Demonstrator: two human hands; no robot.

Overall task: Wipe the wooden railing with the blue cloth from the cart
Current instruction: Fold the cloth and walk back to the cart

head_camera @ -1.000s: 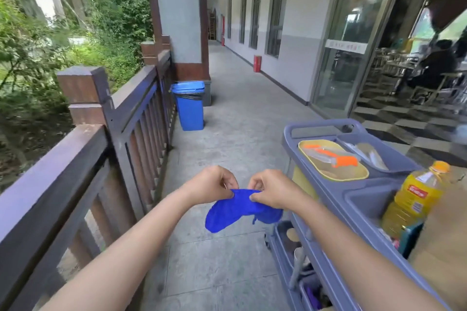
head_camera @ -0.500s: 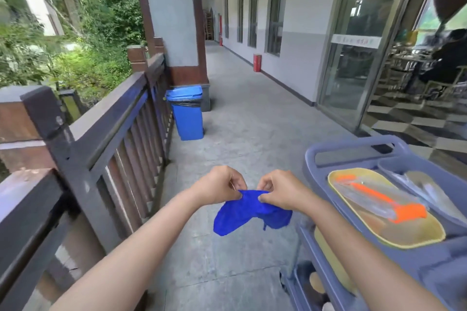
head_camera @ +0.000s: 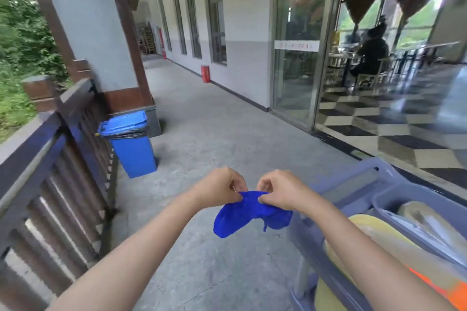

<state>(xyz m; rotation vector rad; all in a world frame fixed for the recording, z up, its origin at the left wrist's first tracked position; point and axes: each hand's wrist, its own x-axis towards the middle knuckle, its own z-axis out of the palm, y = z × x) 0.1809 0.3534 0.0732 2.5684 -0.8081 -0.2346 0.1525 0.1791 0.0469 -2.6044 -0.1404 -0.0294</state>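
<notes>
A crumpled blue cloth (head_camera: 249, 212) hangs in mid-air in front of me, pinched at its top edge by both hands. My left hand (head_camera: 219, 188) grips its left part and my right hand (head_camera: 280, 190) grips its right part, fingers closed on the fabric. The dark wooden railing (head_camera: 48, 149) with vertical slats runs along the left side, about an arm's length from the cloth. The grey-blue cart (head_camera: 358, 184) stands at the lower right, just beside my right forearm.
A blue lidded bin (head_camera: 131, 144) stands against the railing ahead on the left, by a grey pillar (head_camera: 86, 28). The cart holds a yellow tray (head_camera: 379, 237) and an orange-handled tool (head_camera: 439, 283). A concrete walkway runs ahead; a glass door and a seated person (head_camera: 370, 55) are at right.
The view has swung right and forward: the railing slid further left and the cart moved down to the lower right. Both hands keep the cloth pinched between them at the same height.
</notes>
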